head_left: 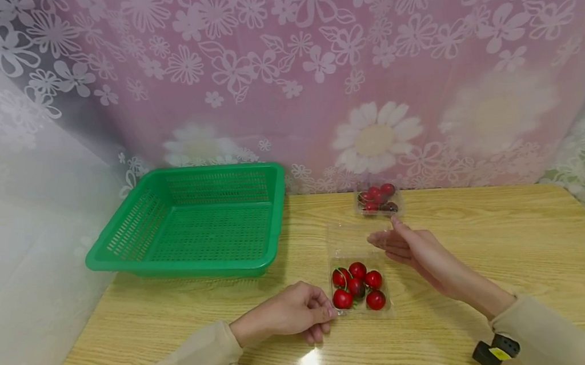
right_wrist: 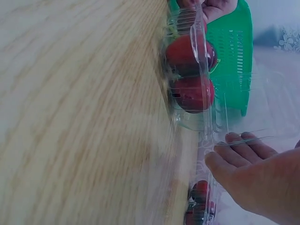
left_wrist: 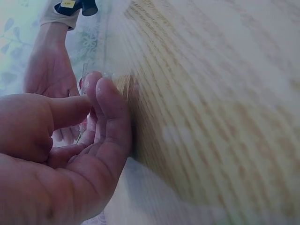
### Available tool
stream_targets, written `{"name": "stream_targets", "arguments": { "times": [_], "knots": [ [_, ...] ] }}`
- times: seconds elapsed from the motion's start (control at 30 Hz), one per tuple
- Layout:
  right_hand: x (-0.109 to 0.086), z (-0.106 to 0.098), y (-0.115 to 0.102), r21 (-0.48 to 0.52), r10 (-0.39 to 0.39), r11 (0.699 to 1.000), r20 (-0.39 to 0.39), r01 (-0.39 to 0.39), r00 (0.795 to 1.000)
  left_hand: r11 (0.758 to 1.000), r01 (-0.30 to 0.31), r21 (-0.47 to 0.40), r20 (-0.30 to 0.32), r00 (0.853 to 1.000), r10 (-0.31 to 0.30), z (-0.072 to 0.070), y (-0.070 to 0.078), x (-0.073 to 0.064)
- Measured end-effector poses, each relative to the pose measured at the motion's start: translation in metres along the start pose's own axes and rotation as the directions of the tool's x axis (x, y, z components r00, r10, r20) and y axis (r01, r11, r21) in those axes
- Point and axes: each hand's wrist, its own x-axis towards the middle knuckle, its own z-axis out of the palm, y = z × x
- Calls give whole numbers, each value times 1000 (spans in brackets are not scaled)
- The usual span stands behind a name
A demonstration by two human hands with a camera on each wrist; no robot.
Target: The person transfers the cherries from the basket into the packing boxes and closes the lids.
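Observation:
A clear plastic clamshell box (head_left: pixel 387 304) lies on the table with its lid (head_left: pixel 350 236) raised on the far side. Several red cherries (head_left: pixel 356 287), some with green stems, sit inside it. My left hand (head_left: pixel 297 312) pinches the box's near left corner between thumb and curled fingers; in the left wrist view those fingers (left_wrist: pixel 110 108) hide most of the box. At the lid's right side is my right hand (head_left: pixel 419 250), its fingers nearly straight. The right wrist view has these fingertips (right_wrist: pixel 234 138) at the edge of the lid, touching or just behind it.
An unfilled green plastic basket (head_left: pixel 185 265) stands at the back left of the wooden table (head_left: pixel 509 245). Behind the lid, a second clear box of cherries (head_left: pixel 378 198) sits by the back edge. A flowered curtain (head_left: pixel 265 93) hangs behind the table.

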Motion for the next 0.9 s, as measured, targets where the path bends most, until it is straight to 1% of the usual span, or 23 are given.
{"name": "stream_targets", "arguments": {
  "times": [0.1,0.23,0.4,0.5,0.63,0.83,0.9],
  "knots": [
    [-2,1,0,-24,17,1000,-1,-17,1000,1000,12,3,1,1000,-12,1,-1,0],
    [-7,1,1,-72,21,997,-1,-21,1000,1000,27,0,5,1000,-27,1,-2,0],
    [-12,1,5,-135,-12,991,16,14,1000,999,31,-7,10,999,-31,1,-3,-1],
    [-13,1,8,-144,-29,989,31,33,999,1000,24,5,12,1000,-24,1,-2,-2],
    [-15,1,10,-145,-31,989,41,37,999,999,17,35,11,1000,-18,1,-2,-4],
    [-17,2,10,-162,-41,986,53,49,998,996,41,75,11,999,-42,-4,1,-9],
    [-17,2,11,-167,-43,985,55,52,998,996,46,78,24,999,-48,-7,3,-11]
  ]
}}
